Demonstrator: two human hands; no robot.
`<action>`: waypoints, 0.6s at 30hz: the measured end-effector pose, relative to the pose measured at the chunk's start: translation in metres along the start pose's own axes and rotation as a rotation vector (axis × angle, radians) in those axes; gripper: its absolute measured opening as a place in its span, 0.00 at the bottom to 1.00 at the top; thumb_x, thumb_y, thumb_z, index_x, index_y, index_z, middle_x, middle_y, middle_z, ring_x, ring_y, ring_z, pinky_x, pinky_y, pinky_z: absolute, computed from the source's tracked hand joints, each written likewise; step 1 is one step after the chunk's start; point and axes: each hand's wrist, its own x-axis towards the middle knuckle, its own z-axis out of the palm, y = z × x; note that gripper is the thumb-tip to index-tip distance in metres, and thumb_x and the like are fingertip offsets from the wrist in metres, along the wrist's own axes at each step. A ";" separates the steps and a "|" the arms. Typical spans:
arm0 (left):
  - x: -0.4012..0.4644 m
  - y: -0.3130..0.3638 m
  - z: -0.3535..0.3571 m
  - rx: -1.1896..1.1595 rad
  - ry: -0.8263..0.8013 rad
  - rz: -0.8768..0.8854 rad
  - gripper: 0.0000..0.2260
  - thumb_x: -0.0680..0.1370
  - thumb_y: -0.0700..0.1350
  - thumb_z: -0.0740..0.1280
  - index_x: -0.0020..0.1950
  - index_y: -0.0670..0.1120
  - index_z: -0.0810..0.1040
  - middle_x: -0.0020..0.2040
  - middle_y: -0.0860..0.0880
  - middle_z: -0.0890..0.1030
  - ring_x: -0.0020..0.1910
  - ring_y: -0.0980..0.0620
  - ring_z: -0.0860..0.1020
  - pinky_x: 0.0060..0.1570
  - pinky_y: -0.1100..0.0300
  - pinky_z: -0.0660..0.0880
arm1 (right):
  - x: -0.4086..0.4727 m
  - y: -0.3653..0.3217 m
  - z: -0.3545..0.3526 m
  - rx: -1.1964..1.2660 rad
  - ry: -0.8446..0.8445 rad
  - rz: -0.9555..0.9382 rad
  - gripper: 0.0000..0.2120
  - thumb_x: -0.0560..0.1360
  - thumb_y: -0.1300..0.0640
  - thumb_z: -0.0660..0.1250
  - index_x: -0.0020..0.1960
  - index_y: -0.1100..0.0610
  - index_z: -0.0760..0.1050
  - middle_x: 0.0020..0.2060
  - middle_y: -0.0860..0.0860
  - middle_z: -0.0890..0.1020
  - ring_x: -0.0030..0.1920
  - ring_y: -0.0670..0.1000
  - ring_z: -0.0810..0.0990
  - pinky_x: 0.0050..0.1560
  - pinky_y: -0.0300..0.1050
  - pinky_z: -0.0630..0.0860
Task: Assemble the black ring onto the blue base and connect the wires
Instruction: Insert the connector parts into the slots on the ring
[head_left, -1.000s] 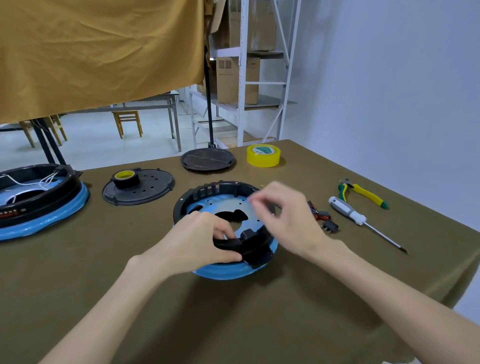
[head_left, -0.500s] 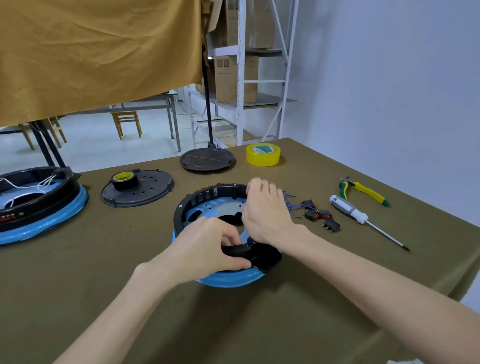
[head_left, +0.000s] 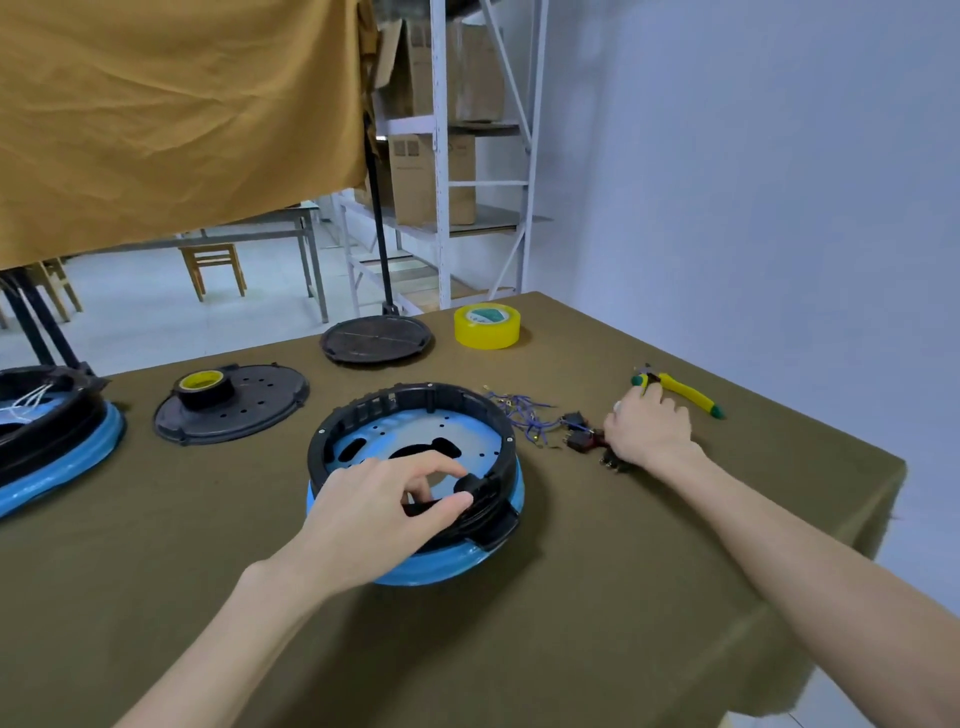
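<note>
- At the middle of the olive-clothed table (head_left: 649, 597), the black ring (head_left: 415, 402) is sitting on the blue base (head_left: 441, 564), apparently seated all round.
- Near its front edge, the left hand (head_left: 374, 512) is pinching the ring's thickened rim between thumb and curled fingers, steadying the assembly.
- Off to the right, the right hand (head_left: 649, 434) is lying knuckles-up over something beside the small black switches (head_left: 579, 434); whether it is grasping anything I cannot tell.
- Loose blue wires (head_left: 519, 415) are trailing from those switches toward the ring.
- Judging the step: keeping the left pinch firm, lifting the tool cleanly without dragging the tangle, and avoiding the yellow pliers (head_left: 685, 394) just beyond would be serving well.
</note>
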 end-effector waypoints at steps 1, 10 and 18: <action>0.000 0.001 0.001 0.001 0.006 0.005 0.21 0.75 0.74 0.55 0.64 0.70 0.73 0.45 0.74 0.78 0.46 0.69 0.77 0.37 0.66 0.73 | 0.002 0.003 0.002 -0.014 -0.044 -0.008 0.19 0.83 0.52 0.58 0.69 0.64 0.68 0.67 0.63 0.73 0.67 0.64 0.74 0.63 0.55 0.71; 0.000 -0.005 0.005 0.021 0.028 0.018 0.23 0.75 0.74 0.54 0.65 0.70 0.74 0.39 0.68 0.79 0.43 0.64 0.79 0.38 0.62 0.77 | -0.034 -0.001 -0.032 0.009 -0.130 -0.269 0.11 0.83 0.59 0.61 0.65 0.58 0.68 0.60 0.60 0.75 0.58 0.63 0.75 0.49 0.52 0.72; 0.000 -0.007 0.002 -0.061 0.044 -0.009 0.24 0.67 0.75 0.66 0.58 0.66 0.71 0.49 0.70 0.77 0.45 0.65 0.78 0.37 0.68 0.70 | -0.125 -0.091 -0.074 0.160 0.323 -0.898 0.17 0.82 0.43 0.44 0.51 0.51 0.67 0.36 0.47 0.73 0.31 0.52 0.72 0.28 0.47 0.64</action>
